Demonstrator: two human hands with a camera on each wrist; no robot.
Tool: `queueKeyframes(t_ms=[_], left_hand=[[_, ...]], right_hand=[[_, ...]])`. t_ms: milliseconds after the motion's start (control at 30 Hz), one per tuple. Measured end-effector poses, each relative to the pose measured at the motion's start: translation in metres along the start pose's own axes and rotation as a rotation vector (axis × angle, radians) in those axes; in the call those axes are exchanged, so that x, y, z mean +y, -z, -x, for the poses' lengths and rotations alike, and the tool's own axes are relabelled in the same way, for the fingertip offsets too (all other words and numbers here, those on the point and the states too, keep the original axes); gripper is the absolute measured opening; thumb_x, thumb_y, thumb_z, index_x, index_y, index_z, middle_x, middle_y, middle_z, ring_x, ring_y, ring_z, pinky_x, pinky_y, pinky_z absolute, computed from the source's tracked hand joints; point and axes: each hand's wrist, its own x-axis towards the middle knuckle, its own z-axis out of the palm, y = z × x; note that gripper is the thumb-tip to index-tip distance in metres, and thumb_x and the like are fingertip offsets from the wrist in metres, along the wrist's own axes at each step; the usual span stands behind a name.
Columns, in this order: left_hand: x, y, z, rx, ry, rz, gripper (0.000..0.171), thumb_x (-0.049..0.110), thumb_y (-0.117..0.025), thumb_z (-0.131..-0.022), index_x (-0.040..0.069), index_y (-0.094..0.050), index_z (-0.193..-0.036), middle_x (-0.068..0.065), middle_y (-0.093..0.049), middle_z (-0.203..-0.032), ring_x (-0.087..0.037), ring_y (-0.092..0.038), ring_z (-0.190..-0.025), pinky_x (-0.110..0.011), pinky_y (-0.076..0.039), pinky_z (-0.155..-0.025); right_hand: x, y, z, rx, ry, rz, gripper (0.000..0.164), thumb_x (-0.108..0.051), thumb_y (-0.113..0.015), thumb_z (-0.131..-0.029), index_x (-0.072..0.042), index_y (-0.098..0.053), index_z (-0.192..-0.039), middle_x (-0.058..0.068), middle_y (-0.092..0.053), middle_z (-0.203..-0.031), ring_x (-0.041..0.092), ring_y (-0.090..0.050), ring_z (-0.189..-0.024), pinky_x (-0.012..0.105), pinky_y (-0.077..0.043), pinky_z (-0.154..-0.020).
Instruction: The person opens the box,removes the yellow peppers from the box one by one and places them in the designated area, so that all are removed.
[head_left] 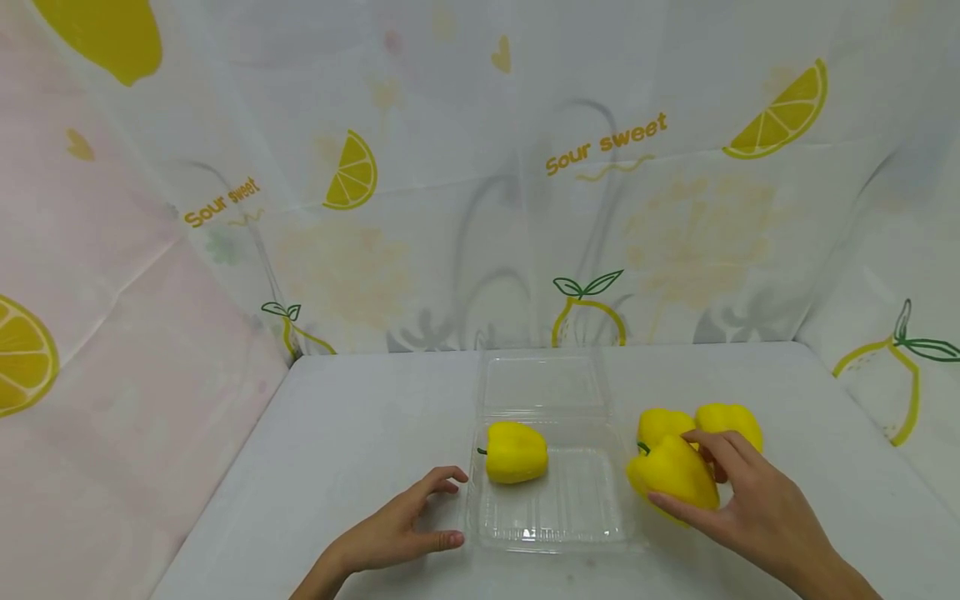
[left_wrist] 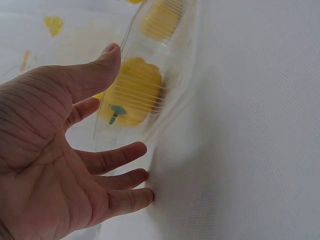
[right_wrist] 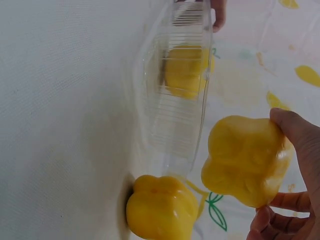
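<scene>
My right hand [head_left: 765, 500] grips a yellow bell pepper [head_left: 673, 473] between thumb and fingers, just right of a clear plastic clamshell box [head_left: 585, 500]. In the right wrist view this held pepper [right_wrist: 245, 160] is off the table. One yellow pepper [head_left: 517, 452] lies on its side in the left part of the box, its green stem pointing left. At the box's left edge is my left hand [head_left: 408, 521], thumb and fingers spread apart and holding nothing. From the left wrist view, the fingers [left_wrist: 117, 160] are close to the box wall; whether they touch it I cannot tell.
Two more yellow peppers, one [head_left: 663, 423] partly hidden by the held one and another [head_left: 731, 423] beside it, sit right of the box. The box's lid [head_left: 543, 383] lies folded back behind it. A lemon-printed curtain [head_left: 450, 167] surrounds the white table [head_left: 345, 442].
</scene>
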Motion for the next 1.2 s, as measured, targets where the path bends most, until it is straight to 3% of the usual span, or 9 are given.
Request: queueKeyframes(t_ms=[300,533,700,867,1200], left_hand=[[-0.001,0.0,0.0,0.001,0.002,0.006,0.06,0.036,-0.071,-0.092,0.031,-0.037,-0.141,0.005,-0.047,-0.14,-0.023,-0.046,-0.129,-0.057,-0.036,-0.102],[-0.001,-0.001,0.001,0.004,0.006,0.008,0.059,0.036,-0.071,-0.092,0.032,-0.037,-0.14,0.005,-0.048,-0.139,-0.024,-0.046,-0.129,-0.057,-0.037,-0.101],[-0.001,-0.001,0.001,0.007,0.008,0.007,0.059,0.036,-0.071,-0.092,0.032,-0.037,-0.14,0.006,-0.048,-0.138,-0.023,-0.046,-0.128,-0.056,-0.037,-0.101],[-0.001,-0.001,0.001,0.007,0.003,0.008,0.059,0.036,-0.071,-0.092,0.033,-0.037,-0.141,0.006,-0.048,-0.138,-0.024,-0.047,-0.128,-0.054,-0.039,-0.1],[-0.001,-0.001,0.002,0.009,-0.006,0.009,0.06,0.035,-0.07,-0.093,0.031,-0.036,-0.141,0.005,-0.048,-0.139,-0.024,-0.046,-0.129,-0.055,-0.038,-0.101]], right_hand=[[0.001,0.006,0.003,-0.014,-0.045,0.034,0.073,-0.052,-0.093,-0.055,-0.014,-0.061,-0.11,-0.003,-0.059,-0.097,0.005,-0.052,-0.069,0.027,-0.047,-0.053],[0.001,0.01,0.006,-0.041,-0.087,0.079,0.071,-0.053,-0.091,-0.057,-0.015,-0.06,-0.109,-0.005,-0.054,-0.087,0.008,-0.047,-0.067,0.028,-0.041,-0.05],[-0.002,0.011,0.009,-0.137,-0.169,0.103,0.071,-0.056,-0.088,-0.062,-0.013,-0.059,-0.11,-0.003,-0.05,-0.083,0.01,-0.042,-0.064,0.029,-0.036,-0.051],[-0.002,0.013,0.011,-0.233,-0.246,0.11,0.073,-0.06,-0.084,-0.067,-0.008,-0.058,-0.111,0.003,-0.057,-0.089,0.013,-0.044,-0.061,0.032,-0.038,-0.052],[0.001,0.016,0.009,-0.449,-0.375,0.165,0.08,-0.07,-0.072,-0.074,-0.002,-0.055,-0.112,0.003,-0.056,-0.084,0.018,-0.045,-0.057,0.035,-0.037,-0.051]])
